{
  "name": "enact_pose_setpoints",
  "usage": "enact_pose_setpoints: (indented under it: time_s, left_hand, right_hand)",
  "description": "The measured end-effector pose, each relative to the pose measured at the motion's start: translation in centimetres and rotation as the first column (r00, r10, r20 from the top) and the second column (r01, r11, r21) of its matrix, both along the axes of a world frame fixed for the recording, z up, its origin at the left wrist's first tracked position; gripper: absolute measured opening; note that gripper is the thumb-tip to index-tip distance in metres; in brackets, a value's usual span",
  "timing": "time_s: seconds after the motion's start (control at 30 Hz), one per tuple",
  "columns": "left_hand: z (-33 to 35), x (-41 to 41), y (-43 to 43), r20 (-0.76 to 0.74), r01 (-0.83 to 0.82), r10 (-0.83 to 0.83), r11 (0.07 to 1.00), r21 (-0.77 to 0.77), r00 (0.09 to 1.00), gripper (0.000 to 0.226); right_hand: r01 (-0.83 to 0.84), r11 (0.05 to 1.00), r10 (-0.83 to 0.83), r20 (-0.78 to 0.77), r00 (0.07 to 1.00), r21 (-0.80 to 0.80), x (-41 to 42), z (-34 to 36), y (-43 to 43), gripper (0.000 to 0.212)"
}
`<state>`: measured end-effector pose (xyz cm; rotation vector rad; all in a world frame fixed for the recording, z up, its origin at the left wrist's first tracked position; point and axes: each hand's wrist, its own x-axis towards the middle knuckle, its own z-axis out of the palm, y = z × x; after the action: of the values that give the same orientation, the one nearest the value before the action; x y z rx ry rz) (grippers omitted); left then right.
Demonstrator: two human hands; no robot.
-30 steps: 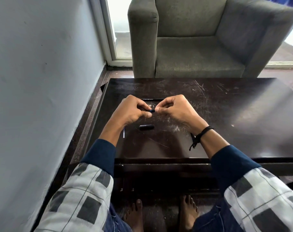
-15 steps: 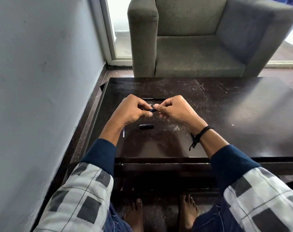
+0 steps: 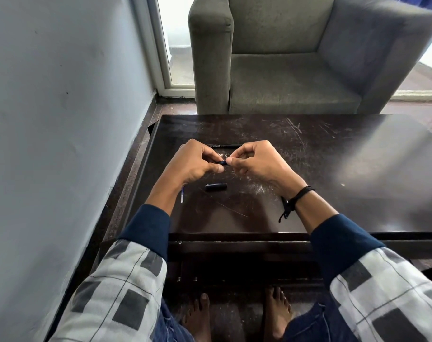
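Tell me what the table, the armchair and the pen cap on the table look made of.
Table: dark wood or wood veneer, semi-glossy; it mirrors light and bears pale scratches. Armchair: grey fabric upholstery, matte, with a faintly fuzzy, mottled surface. Pen cap: probably hard plastic, dark and glossy, judging by the bright highlight along it.

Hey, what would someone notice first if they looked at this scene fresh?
The left hand and right hand pinch a small dark piece between them above the dark table. A black cap lies on the table just nearer the person, and a grey armchair stands beyond the far edge.
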<state>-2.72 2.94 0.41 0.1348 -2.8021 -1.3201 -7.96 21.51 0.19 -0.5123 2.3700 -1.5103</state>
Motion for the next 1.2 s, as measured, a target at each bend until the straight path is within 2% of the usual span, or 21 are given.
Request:
enact_pose_setpoints:
  time_s: [0.37, 0.57, 0.73, 0.9, 1.1, 1.2]
  left_hand:
    - [-0.04, 0.04, 0.11, 0.017, 0.013, -0.012, 1.0, -0.024, 1.0, 0.019]
    - [-0.11, -0.03, 0.18, 0.006, 0.01, -0.01, 0.999, -0.038, 1.0, 0.02]
    - [-0.18, -0.03, -0.06, 0.0, -0.002, 0.002, 1.0, -0.008, 1.0, 0.021]
    - [-0.08, 0.05, 0.17, 0.002, -0.002, 0.002, 1.0, -0.022, 1.0, 0.02]
    - [-0.08, 0.14, 0.0, 0.006, -0.007, 0.007, 1.0, -0.011, 1.0, 0.02]
    - [-0.13, 0.03, 0.12, 0.01, 0.002, -0.002, 1.0, -0.018, 1.0, 0.019]
  right_hand:
    - [0.003, 1.0, -0.003, -0.002, 1.0, -0.006, -0.13, -0.29, 0.17, 0.021]
    - [0.027, 0.997, -0.026, -0.018, 1.0, 0.076, -0.16, -0.26, -0.14, 0.033]
    - [0.001, 1.0, -0.001, -0.035, 0.999, 0.024, -0.41, -0.41, 0.1, 0.021]
    - [0.036, 0.997, -0.034, -0.036, 0.999, 0.062, -0.08, -0.31, -0.14, 0.032]
    - [0.011, 0.999, -0.009, -0.033, 0.999, 0.039, -0.25, -0.39, -0.03, 0.02]
    - [0.034, 0.997, -0.032, -0.031, 0.999, 0.073, -0.2, -0.31, -0.14, 0.025]
